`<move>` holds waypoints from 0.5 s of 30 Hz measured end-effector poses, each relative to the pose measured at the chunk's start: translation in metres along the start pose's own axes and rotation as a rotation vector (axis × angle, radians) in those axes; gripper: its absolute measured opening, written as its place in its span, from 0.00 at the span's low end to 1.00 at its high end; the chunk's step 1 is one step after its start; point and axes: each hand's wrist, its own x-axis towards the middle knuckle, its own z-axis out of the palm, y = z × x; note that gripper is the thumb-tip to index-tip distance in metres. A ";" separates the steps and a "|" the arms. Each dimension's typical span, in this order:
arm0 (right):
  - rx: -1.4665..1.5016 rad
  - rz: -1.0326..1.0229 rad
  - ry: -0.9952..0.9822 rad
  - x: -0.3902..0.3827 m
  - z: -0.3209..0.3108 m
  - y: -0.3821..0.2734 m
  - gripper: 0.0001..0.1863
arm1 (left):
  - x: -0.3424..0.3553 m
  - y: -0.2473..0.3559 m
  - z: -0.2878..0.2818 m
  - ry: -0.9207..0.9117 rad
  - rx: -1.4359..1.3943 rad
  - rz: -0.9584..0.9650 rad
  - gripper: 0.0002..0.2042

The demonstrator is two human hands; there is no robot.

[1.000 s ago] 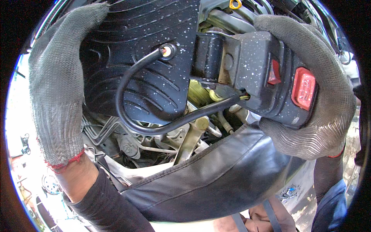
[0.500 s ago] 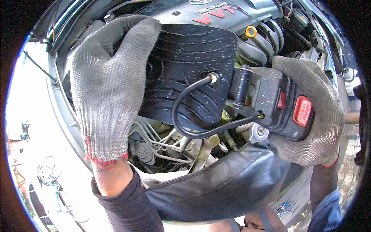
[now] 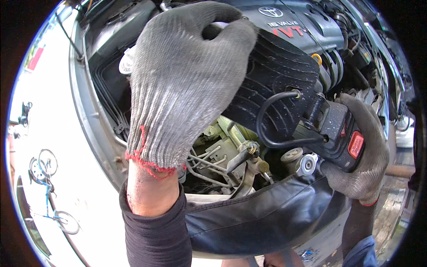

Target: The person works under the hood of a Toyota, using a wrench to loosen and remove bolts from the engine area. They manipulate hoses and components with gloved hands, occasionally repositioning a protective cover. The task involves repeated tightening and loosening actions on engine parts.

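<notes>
Both my hands wear grey knit gloves with red cuff edging. Between them, above the open engine bay, is a black hinged device that looks like a work light (image 3: 284, 84), with a ridged, speckled panel and a looping black cable. My left hand (image 3: 191, 75) is closed on the panel's upper left edge, its thumb lying along that side. Around the block with the red button (image 3: 355, 144), at the device's right end, my right hand (image 3: 371, 147) is wrapped. The panel slopes down to the right and hides part of the engine.
A grey engine cover (image 3: 293, 22) lies at the back, with a yellow ring (image 3: 317, 59) beside it. Metal pipes (image 3: 209, 164) and a silver cap (image 3: 307, 165) sit below the device. A black fender cover (image 3: 267, 213) drapes the near edge. Bicycles (image 3: 49, 191) stand far left.
The view has shifted, with the engine cover now farther right. My left hand and the panel appear farther right, and the panel tilts more clockwise. Both hands keep their hold.
</notes>
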 end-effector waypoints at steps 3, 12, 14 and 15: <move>0.059 0.037 0.083 -0.004 0.009 -0.001 0.50 | -0.001 0.005 -0.005 -0.029 -0.035 -0.046 0.17; -0.091 0.227 -0.057 -0.027 -0.008 -0.003 0.54 | -0.005 0.010 -0.057 -0.143 -0.332 -0.246 0.19; -0.091 0.228 -0.012 -0.032 -0.009 -0.001 0.53 | -0.008 0.015 -0.050 0.035 -0.337 -0.379 0.19; -0.088 0.234 0.009 -0.033 -0.008 0.001 0.53 | -0.008 0.011 -0.053 0.021 -0.412 -0.437 0.19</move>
